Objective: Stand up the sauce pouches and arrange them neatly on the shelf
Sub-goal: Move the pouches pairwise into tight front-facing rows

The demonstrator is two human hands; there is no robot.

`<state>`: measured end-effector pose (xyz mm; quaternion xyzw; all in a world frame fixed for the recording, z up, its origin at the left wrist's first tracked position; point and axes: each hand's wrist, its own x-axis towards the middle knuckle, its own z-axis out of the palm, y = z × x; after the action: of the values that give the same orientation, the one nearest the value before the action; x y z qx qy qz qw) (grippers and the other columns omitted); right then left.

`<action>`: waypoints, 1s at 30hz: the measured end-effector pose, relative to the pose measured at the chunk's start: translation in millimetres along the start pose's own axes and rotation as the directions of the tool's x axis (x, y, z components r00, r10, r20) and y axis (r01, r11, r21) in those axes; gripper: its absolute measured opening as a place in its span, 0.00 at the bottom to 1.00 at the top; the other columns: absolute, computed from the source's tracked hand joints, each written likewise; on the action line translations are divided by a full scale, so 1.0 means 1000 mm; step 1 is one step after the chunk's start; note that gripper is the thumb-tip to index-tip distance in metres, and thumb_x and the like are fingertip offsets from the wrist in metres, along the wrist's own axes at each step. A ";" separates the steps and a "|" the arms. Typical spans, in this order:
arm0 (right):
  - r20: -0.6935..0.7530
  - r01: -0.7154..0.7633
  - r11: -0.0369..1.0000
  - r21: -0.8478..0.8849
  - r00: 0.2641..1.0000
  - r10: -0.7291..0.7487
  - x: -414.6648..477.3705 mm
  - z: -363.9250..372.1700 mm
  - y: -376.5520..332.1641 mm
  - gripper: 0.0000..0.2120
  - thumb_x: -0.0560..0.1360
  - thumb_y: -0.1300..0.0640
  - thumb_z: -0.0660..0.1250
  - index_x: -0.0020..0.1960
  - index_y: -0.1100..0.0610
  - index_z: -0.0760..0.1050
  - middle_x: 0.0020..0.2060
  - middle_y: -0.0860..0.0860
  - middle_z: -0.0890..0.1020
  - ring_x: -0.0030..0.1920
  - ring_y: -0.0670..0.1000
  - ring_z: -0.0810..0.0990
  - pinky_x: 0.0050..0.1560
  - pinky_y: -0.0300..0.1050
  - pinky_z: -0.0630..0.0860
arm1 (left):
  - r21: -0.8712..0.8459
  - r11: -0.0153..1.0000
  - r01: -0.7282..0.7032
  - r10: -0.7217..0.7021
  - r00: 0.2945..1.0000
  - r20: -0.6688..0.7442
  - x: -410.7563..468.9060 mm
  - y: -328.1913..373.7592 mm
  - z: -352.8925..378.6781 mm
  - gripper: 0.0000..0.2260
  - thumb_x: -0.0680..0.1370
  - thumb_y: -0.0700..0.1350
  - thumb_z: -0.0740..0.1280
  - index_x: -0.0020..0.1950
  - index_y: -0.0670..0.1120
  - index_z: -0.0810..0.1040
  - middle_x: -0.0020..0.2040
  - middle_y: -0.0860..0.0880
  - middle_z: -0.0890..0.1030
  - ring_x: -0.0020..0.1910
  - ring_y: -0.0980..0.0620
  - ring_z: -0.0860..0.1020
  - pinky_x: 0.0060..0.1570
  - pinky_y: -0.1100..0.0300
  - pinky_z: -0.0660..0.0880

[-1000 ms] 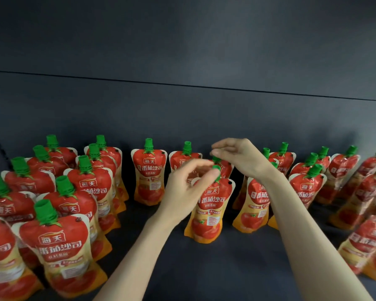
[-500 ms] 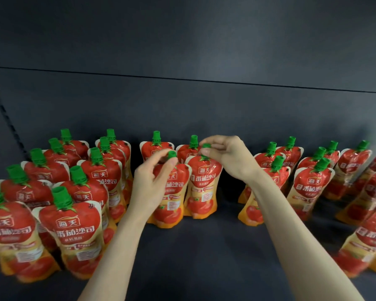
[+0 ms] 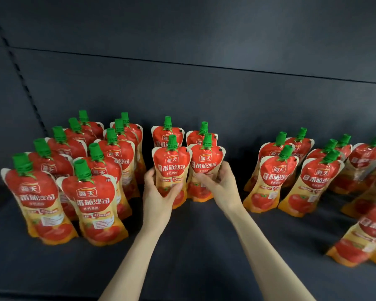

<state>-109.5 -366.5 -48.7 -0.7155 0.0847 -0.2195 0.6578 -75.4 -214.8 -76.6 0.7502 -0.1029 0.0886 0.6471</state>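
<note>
Standing sauce pouches fill a dark shelf (image 3: 193, 257) as a person's two bare hands work at its middle. Toward the left edge, a block of pouches (image 3: 96, 198) stands upright in two close columns that run from the front back to the dark rear panel (image 3: 204, 94), green caps up. At the centre, the left hand (image 3: 159, 196) grips the lower half of one upright pouch (image 3: 172, 168), fingers and thumb curled round it. Just beside it and touching, a second upright pouch (image 3: 205, 166) is held by the right hand (image 3: 220, 183), its fingers wrapped round the lower part. Two more pouches (image 3: 166, 133) stand directly behind this pair, near the rear panel. Across a bare gap to the right, another group (image 3: 274, 177) stands in loose rows. At the right edge, a blurred pouch (image 3: 365, 240) leans over near the front.
</note>
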 end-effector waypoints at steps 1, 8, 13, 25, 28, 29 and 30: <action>-0.006 -0.012 1.000 -0.020 1.000 0.011 -0.004 0.002 0.009 0.19 0.72 0.60 0.72 0.59 0.56 0.69 0.52 0.48 0.81 0.51 0.46 0.81 0.46 0.36 0.80 | 0.034 0.999 -0.003 0.003 1.000 -0.013 -0.003 -0.003 -0.001 0.29 0.70 0.47 0.74 0.67 0.47 0.64 0.60 0.51 0.74 0.59 0.53 0.73 0.56 0.58 0.72; -0.115 -0.012 0.995 -0.096 0.993 0.001 -0.019 0.010 0.036 0.16 0.73 0.59 0.71 0.58 0.53 0.71 0.50 0.46 0.80 0.51 0.42 0.79 0.48 0.33 0.78 | 0.146 0.989 -0.017 0.027 0.997 -0.066 -0.005 -0.010 -0.002 0.25 0.72 0.49 0.72 0.65 0.44 0.68 0.61 0.47 0.75 0.61 0.50 0.73 0.56 0.61 0.68; -0.184 -0.017 0.982 -0.186 0.983 -0.018 -0.026 0.012 0.035 0.19 0.73 0.57 0.70 0.61 0.57 0.69 0.53 0.48 0.79 0.51 0.44 0.78 0.48 0.34 0.76 | 0.164 0.986 -0.033 0.046 0.996 -0.073 -0.005 -0.010 -0.002 0.27 0.75 0.48 0.69 0.70 0.44 0.63 0.66 0.46 0.71 0.67 0.50 0.69 0.60 0.62 0.64; -0.186 -0.032 0.962 -0.270 0.982 -0.019 -0.027 0.019 0.034 0.23 0.71 0.59 0.73 0.61 0.57 0.66 0.54 0.48 0.77 0.52 0.44 0.77 0.44 0.27 0.75 | 0.258 0.966 -0.022 0.037 0.998 -0.052 0.001 -0.018 -0.005 0.27 0.75 0.47 0.68 0.70 0.43 0.62 0.65 0.43 0.70 0.66 0.46 0.69 0.60 0.56 0.68; -0.183 -0.049 0.954 -0.295 0.983 -0.006 -0.026 0.021 0.034 0.24 0.71 0.58 0.72 0.63 0.58 0.66 0.54 0.47 0.77 0.52 0.44 0.77 0.44 0.28 0.75 | 0.293 0.956 -0.009 0.025 0.998 -0.054 0.003 -0.019 -0.005 0.29 0.76 0.48 0.67 0.73 0.43 0.60 0.67 0.43 0.69 0.68 0.46 0.67 0.62 0.55 0.67; -0.182 -0.053 0.952 -0.301 0.983 -0.003 -0.026 0.021 0.034 0.25 0.72 0.58 0.72 0.64 0.57 0.66 0.54 0.47 0.77 0.53 0.45 0.77 0.45 0.29 0.74 | 0.297 0.955 -0.007 0.024 0.998 -0.053 0.004 -0.020 -0.005 0.29 0.76 0.48 0.67 0.73 0.44 0.59 0.67 0.43 0.69 0.68 0.46 0.67 0.63 0.54 0.67; -0.181 -0.057 0.951 -0.304 0.984 0.002 -0.024 0.022 0.034 0.25 0.72 0.57 0.72 0.64 0.57 0.66 0.55 0.47 0.77 0.54 0.45 0.77 0.48 0.30 0.73 | 0.297 0.955 -0.001 0.019 0.998 -0.057 0.006 -0.021 -0.005 0.29 0.76 0.48 0.67 0.73 0.43 0.59 0.68 0.43 0.69 0.69 0.46 0.67 0.64 0.53 0.67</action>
<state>-116.2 -340.9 -88.0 -0.7853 0.1870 -0.2568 0.5313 -63.8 -206.7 -94.3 0.8352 -0.0730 0.1285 0.5297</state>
